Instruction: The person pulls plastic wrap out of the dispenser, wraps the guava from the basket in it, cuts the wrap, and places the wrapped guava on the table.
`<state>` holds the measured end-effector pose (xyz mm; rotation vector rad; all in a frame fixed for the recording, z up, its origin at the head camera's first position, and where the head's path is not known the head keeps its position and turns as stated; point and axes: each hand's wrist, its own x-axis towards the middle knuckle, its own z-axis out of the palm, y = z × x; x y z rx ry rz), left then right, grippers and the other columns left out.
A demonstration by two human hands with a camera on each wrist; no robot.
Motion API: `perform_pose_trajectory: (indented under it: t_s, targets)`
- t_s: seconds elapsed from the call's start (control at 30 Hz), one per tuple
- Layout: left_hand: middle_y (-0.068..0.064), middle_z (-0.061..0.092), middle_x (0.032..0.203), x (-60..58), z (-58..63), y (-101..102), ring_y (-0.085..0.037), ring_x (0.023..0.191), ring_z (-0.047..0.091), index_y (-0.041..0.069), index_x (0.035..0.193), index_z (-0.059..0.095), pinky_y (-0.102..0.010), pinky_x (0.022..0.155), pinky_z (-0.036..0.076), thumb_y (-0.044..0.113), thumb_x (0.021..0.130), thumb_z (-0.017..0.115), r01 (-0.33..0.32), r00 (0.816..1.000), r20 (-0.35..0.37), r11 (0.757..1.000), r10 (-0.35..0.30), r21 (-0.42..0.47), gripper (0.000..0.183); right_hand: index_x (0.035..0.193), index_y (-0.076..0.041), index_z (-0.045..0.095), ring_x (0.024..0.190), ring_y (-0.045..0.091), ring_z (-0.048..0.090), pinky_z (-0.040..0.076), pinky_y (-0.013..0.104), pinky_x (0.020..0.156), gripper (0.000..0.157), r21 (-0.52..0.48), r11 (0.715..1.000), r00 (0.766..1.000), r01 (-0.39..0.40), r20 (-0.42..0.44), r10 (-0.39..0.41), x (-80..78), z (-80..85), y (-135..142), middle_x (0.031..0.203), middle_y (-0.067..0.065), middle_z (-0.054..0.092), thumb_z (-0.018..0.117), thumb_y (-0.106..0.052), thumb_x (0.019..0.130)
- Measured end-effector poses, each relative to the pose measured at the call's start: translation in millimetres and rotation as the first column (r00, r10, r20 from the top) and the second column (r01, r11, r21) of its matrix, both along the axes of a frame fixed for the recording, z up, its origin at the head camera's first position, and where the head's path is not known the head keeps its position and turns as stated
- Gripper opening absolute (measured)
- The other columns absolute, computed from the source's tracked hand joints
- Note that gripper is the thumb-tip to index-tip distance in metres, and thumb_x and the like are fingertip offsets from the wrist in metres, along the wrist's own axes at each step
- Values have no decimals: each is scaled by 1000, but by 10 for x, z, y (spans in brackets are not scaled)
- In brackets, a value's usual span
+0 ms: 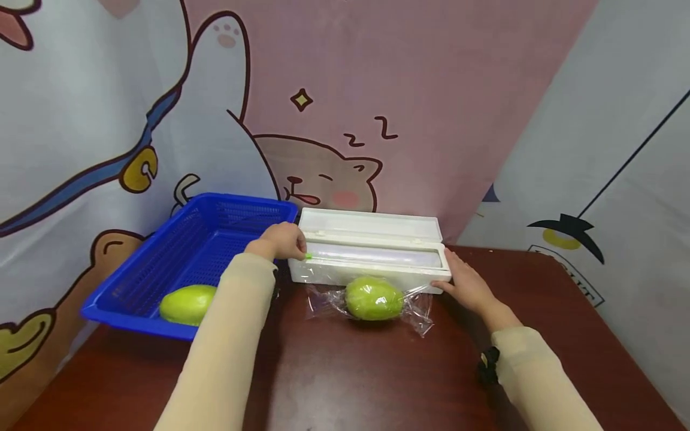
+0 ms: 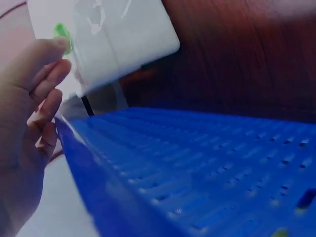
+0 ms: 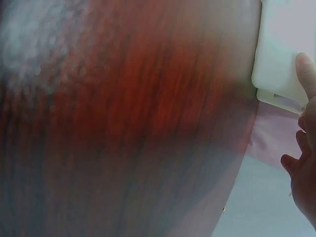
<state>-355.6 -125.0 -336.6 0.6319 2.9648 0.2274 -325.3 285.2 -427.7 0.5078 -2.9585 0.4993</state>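
A white cling film box (image 1: 372, 276) with its lid (image 1: 372, 224) raised lies on the table, a film roll (image 1: 377, 254) inside. At its left end my left hand (image 1: 280, 239) pinches the small green slider (image 2: 62, 37), thumb against it, other fingers loosely curled. My right hand (image 1: 471, 284) rests against the box's right end. Its thumb (image 3: 306, 69) lies on the front face, fingers stretched along the side. Directly before the box sits a green, mango-like fruit (image 1: 374, 299) in clear film (image 1: 423, 314), its film ends spread out to both sides.
On the left a blue plastic basket (image 1: 135, 323) holds another green fruit (image 1: 187, 304), partly behind my left sleeve. Beneath everything is a dark red-brown table (image 1: 345, 377). A cartoon-printed cloth (image 1: 431, 108) hangs behind the table.
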Motion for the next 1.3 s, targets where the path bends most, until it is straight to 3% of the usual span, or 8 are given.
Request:
perform_pose_trajectory:
  t_s: [0.13,0.43,0.7,0.87,1.07,1.2,1.3]
  targets:
    - [3,71,85,14,23,-62,-20,87,62,18,77,74,-42,88,41,24,74,71,-8,999,-33,1000,8,-17,7,144,11,15,134,49,24,23,60,108,92,7,1000,1000,1,2,-1,-2,40,11,146,34,25,65,-37,85]
    - [3,72,86,51,-7,-70,-22,90,61,20,77,75,-41,86,36,24,71,71,-39,997,-65,999,37,-28,8,144,10,16,132,49,28,25,60,106,90,5,1000,1000,-5,-17,5,10,-2,15,145,33,27,66,-36,85]
    - [1,71,86,76,-41,-118,-22,92,59,18,77,74,-42,88,38,26,75,72,-69,997,-36,996,71,50,8,144,10,15,132,50,28,25,61,106,90,7,1000,1000,-6,-25,7,-6,4,0,145,33,28,66,-35,85]
    - [1,70,86,102,-38,-132,-21,91,58,17,77,74,-43,89,36,24,76,71,-65,997,-31,996,67,69,8,144,11,16,132,49,28,25,61,106,89,13,1000,1000,-8,-21,8,9,14,-10,144,34,28,66,-33,85]
    - [3,71,82,76,-9,-51,-20,87,62,18,75,73,-43,90,35,22,73,71,-13,996,-88,1000,12,-6,5,144,10,15,133,49,26,24,60,107,89,16,1000,1000,-6,-25,7,37,63,28,145,33,26,65,-36,86]
    - [3,72,83,67,-2,47,-19,87,63,16,78,73,-41,94,36,19,75,70,8,998,-69,1000,-9,-18,5,144,10,15,133,50,25,24,60,107,90,7,1000,1000,8,-15,-8,73,63,100,146,33,25,66,-34,85]
    - [2,72,84,78,-10,103,-19,87,63,15,79,73,-39,93,39,19,76,71,-10,999,-36,1000,11,9,5,145,9,13,134,51,24,24,61,107,91,-5,1000,1000,10,-1,-10,96,37,153,147,32,24,66,-33,85]
